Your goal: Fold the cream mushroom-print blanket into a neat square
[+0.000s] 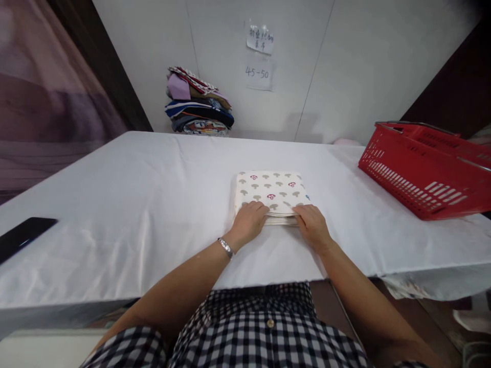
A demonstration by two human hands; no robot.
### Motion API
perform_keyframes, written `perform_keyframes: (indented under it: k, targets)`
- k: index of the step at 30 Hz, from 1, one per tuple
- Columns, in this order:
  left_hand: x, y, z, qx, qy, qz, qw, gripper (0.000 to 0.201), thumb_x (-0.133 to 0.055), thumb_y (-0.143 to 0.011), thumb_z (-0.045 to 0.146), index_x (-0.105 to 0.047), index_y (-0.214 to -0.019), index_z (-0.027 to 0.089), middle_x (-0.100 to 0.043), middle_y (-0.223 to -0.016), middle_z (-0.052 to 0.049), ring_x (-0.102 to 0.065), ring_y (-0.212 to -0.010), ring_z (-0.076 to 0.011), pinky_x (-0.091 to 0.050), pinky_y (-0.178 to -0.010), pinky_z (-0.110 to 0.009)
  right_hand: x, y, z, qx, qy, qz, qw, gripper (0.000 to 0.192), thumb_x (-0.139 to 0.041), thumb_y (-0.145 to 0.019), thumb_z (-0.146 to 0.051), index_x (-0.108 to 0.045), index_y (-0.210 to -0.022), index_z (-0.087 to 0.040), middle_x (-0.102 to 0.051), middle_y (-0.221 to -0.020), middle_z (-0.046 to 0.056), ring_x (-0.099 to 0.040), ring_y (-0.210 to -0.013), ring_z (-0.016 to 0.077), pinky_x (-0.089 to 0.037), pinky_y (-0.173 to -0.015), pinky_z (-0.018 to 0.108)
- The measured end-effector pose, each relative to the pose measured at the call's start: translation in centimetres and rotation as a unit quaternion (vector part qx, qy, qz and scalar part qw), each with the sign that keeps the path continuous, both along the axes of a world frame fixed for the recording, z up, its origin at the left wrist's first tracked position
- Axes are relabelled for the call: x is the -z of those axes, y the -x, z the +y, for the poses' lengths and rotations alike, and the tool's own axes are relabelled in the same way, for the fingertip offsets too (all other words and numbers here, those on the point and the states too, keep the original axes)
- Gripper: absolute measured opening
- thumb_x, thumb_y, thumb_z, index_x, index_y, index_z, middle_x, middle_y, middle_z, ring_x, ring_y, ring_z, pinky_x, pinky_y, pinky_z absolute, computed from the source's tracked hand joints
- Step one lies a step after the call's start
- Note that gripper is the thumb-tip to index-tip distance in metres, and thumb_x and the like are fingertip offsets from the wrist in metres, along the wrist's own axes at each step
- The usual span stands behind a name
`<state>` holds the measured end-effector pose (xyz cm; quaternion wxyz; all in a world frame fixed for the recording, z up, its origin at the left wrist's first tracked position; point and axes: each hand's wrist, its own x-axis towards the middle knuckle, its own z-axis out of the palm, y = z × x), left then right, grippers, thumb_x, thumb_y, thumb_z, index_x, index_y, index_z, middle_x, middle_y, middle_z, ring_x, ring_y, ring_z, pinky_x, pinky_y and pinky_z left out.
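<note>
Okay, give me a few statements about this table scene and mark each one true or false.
1. Both hands rest on the folded mushroom-print cloth. True: left hand, right hand.
2. The red basket sits on the person's left. False: it is on the right.
3. A stack of folded clothes lies by the wall. True.
4. The left wrist is bare. False: it wears a bracelet.
</note>
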<state>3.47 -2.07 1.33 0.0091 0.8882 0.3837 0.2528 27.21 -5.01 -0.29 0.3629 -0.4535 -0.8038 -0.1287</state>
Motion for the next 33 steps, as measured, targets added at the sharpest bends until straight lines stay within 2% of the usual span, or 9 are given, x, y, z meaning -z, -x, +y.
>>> perform_keyframes:
  k: [5,8,11,16,24,33]
  targets:
    - [-0.3,0.4,-0.2,0.013,-0.024,0.001,1.000,0.017,-0.044,-0.089,0.017,-0.056,-0.100,0.019,-0.061,-0.096,-0.006,-0.053,-0.092,-0.0202,-0.040,-0.076,-0.036,0.1,-0.1,-0.3,-0.015,0.014,0.001,1.000,0.027,-0.041,-0.091,-0.018,-0.059,-0.111,-0.020,-0.066,-0.098,0.009,-0.057,-0.090,0.0217,-0.045,-0.076,0.038]
    - [-0.2,0.5,-0.3,0.026,-0.015,0.030,0.999,0.012,-0.046,-0.088,0.017,-0.057,-0.093,0.019,-0.060,-0.092,-0.005,-0.052,-0.087,-0.0198,-0.039,-0.073,-0.035,0.4,-0.4,-0.4,-0.033,0.047,-0.028,0.998,0.026,-0.042,-0.090,-0.016,-0.059,-0.109,-0.020,-0.065,-0.099,0.009,-0.057,-0.090,0.0218,-0.045,-0.075,0.038]
    - [-0.2,0.5,-0.3,0.028,-0.002,0.034,0.999,0.009,-0.048,-0.087,0.019,-0.057,-0.090,0.019,-0.059,-0.089,-0.004,-0.051,-0.084,-0.0193,-0.038,-0.071,-0.034,0.6,-0.5,-0.4,-0.040,0.046,-0.030,0.998,0.024,-0.044,-0.088,-0.015,-0.059,-0.107,-0.020,-0.064,-0.100,0.009,-0.056,-0.092,0.0220,-0.044,-0.076,0.038]
    - [-0.5,0.6,-0.5,0.035,0.010,0.038,0.999,0.013,-0.055,-0.087,0.030,-0.058,-0.093,0.019,-0.059,-0.092,-0.005,-0.052,-0.087,-0.0206,-0.039,-0.074,-0.036,0.1,-0.2,-0.6,-0.057,0.064,-0.018,0.996,0.025,-0.048,-0.085,-0.015,-0.058,-0.108,-0.020,-0.063,-0.101,0.009,-0.056,-0.094,0.0228,-0.044,-0.077,0.040]
    - [-0.6,0.5,-0.4,0.028,0.035,0.024,0.999,0.012,-0.054,-0.088,0.029,-0.059,-0.091,0.019,-0.060,-0.090,-0.004,-0.053,-0.087,-0.0200,-0.040,-0.075,-0.036,-0.3,-0.2,-0.7,-0.073,0.084,-0.016,0.994,0.026,-0.056,-0.084,-0.023,-0.057,-0.110,-0.020,-0.063,-0.103,0.009,-0.055,-0.094,0.0228,-0.044,-0.079,0.040]
    - [-0.5,0.6,-0.2,0.028,0.040,0.022,0.999,0.014,-0.049,-0.091,0.028,-0.059,-0.094,0.018,-0.060,-0.092,-0.004,-0.052,-0.089,-0.0195,-0.039,-0.076,-0.035,-0.6,-0.1,-0.8,-0.075,0.094,-0.020,0.993,0.028,-0.055,-0.085,-0.022,-0.058,-0.113,-0.020,-0.063,-0.104,0.010,-0.055,-0.095,0.0239,-0.044,-0.079,0.041]
